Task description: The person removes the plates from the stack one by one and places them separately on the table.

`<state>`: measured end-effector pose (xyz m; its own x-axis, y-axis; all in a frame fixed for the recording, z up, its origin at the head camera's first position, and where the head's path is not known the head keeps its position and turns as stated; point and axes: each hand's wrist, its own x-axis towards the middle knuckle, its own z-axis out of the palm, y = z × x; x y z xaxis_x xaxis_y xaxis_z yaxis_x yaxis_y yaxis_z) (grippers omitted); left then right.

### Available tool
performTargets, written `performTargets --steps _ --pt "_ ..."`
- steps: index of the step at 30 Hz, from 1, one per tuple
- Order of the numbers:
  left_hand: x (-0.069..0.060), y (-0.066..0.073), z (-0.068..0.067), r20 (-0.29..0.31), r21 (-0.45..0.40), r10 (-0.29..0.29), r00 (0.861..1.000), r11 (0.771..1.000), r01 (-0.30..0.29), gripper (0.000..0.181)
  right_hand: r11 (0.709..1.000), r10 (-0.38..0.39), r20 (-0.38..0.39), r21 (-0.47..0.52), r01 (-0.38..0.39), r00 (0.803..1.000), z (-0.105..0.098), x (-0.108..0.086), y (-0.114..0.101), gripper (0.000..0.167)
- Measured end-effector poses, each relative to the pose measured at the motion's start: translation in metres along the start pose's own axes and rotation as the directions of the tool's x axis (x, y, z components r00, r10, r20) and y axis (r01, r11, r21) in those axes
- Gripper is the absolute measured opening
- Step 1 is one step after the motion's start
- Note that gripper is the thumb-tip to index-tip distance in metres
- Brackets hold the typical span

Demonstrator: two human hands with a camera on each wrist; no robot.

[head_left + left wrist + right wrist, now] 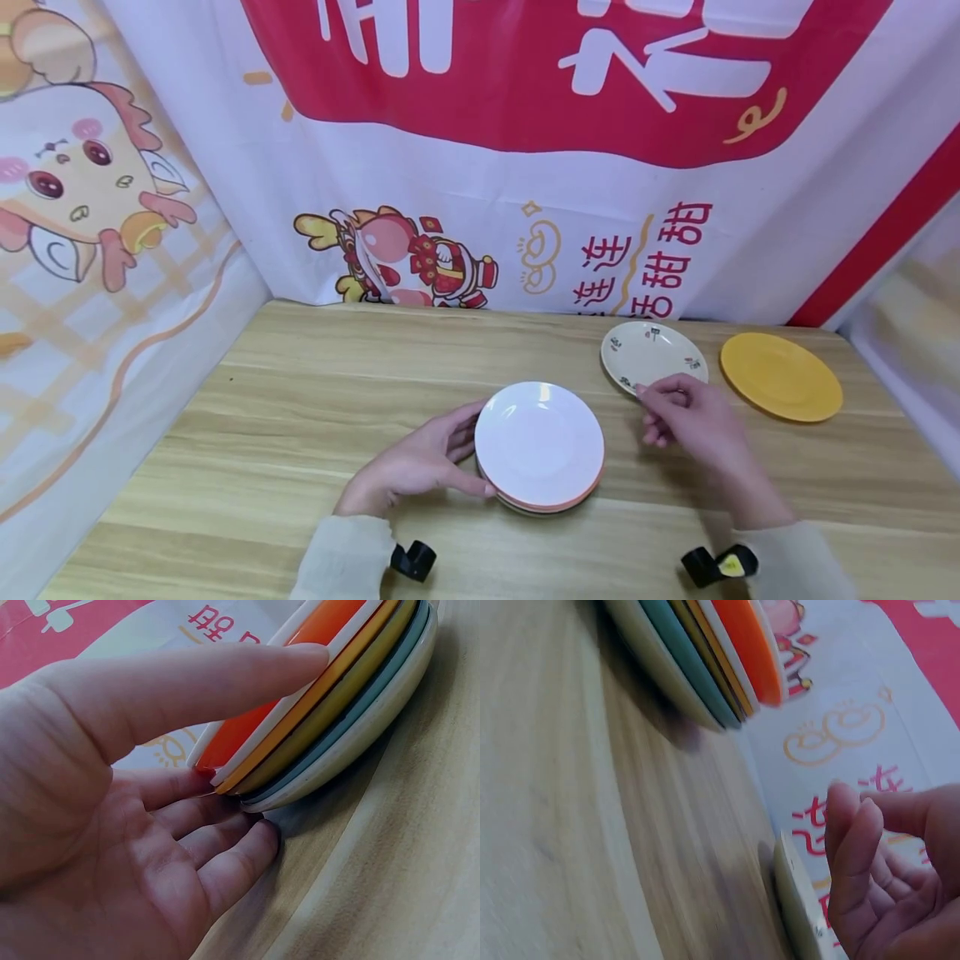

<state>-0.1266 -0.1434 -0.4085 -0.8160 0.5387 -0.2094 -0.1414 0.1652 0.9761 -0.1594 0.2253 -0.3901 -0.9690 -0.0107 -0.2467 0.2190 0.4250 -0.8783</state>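
A stack of several round plates (540, 442), white on top, sits on the wooden table. My left hand (427, 458) grips its left side, thumb on the rim and fingers against the edge. Orange, yellow, olive, teal and cream edges show in the stack (341, 705) beside the left hand (112, 817). My right hand (693, 421), fingers loosely bent and holding nothing, hovers at the near edge of a cream patterned plate (648, 354). In the right wrist view, a gap separates the right hand (900, 877) from that plate (799, 900).
A yellow plate (782, 377) lies at the back right of the table (300, 400), right of the cream plate. Printed cloth (465, 183) hangs behind the table and along its sides.
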Motion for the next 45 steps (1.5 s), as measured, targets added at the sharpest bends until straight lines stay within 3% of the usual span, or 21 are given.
performTargets --steps 5,11,16,23,45 --pt "0.000 0.001 0.000 0.000 0.007 0.003 1.000 1.000 -0.003 0.108 0.979 -0.141 0.021 -0.143 0.142 0.990 0.020 -0.008 -0.014 0.046" --pt "0.000 0.001 0.000 -0.002 -0.003 0.004 1.000 1.000 -0.004 0.109 0.968 -0.197 0.076 -0.140 0.206 0.977 0.038 -0.012 -0.013 0.042" --pt "-0.001 -0.001 0.001 -0.001 -0.009 0.000 1.000 1.000 0.000 0.109 0.973 -0.180 0.116 -0.127 0.195 0.977 0.047 -0.015 -0.007 0.040" --pt "-0.002 -0.002 0.000 -0.009 0.001 0.015 1.000 1.000 -0.015 0.108 0.977 -0.157 0.096 -0.133 0.169 0.983 0.054 -0.016 -0.007 0.038" --pt "-0.002 -0.001 0.003 -0.029 0.016 -0.014 0.999 1.000 0.015 0.110 0.975 -0.146 0.083 -0.158 0.157 0.986 0.051 -0.018 -0.009 0.039"
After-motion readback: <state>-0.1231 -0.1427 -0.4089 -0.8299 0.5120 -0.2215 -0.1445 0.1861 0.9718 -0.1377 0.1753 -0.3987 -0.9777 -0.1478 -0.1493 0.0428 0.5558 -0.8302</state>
